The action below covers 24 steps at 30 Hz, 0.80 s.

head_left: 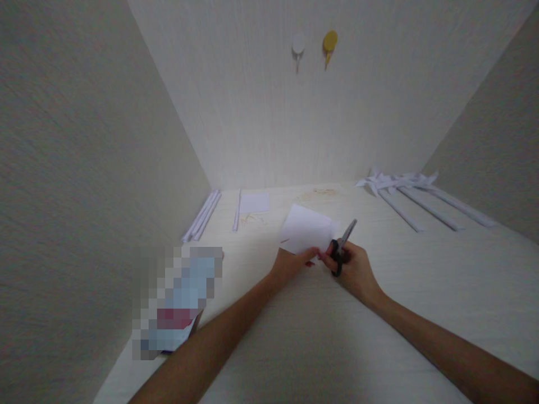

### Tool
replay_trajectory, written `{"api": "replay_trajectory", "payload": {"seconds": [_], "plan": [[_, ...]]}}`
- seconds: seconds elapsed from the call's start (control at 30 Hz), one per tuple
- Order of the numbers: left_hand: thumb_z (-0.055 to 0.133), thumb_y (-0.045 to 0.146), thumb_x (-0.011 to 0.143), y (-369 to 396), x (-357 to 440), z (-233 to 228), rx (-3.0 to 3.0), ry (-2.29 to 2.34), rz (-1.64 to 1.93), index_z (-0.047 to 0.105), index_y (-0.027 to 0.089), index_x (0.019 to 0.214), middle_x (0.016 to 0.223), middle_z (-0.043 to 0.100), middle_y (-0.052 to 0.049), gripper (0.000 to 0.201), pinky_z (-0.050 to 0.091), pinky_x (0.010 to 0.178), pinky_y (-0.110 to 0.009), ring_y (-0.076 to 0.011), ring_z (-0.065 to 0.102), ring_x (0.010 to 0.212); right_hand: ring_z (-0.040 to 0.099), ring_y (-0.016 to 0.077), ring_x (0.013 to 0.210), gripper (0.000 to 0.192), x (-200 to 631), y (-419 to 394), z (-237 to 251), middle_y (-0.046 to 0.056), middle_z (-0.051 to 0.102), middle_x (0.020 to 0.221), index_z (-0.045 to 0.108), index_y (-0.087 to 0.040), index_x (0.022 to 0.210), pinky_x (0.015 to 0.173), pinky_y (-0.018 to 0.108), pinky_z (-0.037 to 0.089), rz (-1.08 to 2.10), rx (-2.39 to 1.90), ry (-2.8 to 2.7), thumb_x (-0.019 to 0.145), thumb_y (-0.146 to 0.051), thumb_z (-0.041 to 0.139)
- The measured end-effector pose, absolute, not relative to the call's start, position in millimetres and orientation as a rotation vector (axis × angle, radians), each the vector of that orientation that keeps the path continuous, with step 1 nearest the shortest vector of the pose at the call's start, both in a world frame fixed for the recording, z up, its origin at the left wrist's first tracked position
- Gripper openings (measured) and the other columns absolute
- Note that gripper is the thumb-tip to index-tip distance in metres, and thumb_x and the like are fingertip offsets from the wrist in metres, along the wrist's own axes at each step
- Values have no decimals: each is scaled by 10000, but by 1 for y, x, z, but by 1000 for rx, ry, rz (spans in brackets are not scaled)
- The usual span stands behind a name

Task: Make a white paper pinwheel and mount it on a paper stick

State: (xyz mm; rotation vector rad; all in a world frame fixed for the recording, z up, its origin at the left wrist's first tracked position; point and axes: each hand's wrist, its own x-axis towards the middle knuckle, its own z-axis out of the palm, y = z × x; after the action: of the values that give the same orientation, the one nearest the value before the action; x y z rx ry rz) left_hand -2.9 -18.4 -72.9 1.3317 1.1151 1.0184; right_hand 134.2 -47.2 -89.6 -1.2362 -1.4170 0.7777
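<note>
While the left hand (pixel 290 262) pinches the near edge of a white paper sheet (pixel 306 230), the right hand (pixel 351 268) grips black-handled scissors (pixel 342 247), fingers through the loops, blades angled up beside the sheet's right edge; sheet sits mid-table (pixel 320 336), tilted; rolled paper sticks (pixel 425 205) lie far right, more strips (pixel 202 215) far left; two hooks (pixel 314 45) on the wall.

No legible text or labels.
</note>
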Motion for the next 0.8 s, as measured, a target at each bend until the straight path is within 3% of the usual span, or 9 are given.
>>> {"api": "replay_trajectory", "payload": {"seconds": [0.33, 0.8], "plan": [[633, 178, 616, -22, -3, -66, 1242, 1126, 1065, 606, 150, 575, 612, 634, -7, 57, 448, 433, -192, -86, 525, 457, 429, 86, 458, 285, 132, -48, -79, -29, 476, 508, 495, -163, 596, 413, 200, 339, 842, -1221, -1338, 605, -371, 690], [651, 204, 594, -18, -3, -74, 1199, 1078, 1125, 608, 160, 632, 621, 618, -5, 72, 446, 424, -207, -100, 531, 466, 404, 68, 455, 288, 132, -45, -80, -43, 469, 512, 489, -165, 598, 418, 194, 323, 948, -1213, -1315, 567, -334, 720]]}}
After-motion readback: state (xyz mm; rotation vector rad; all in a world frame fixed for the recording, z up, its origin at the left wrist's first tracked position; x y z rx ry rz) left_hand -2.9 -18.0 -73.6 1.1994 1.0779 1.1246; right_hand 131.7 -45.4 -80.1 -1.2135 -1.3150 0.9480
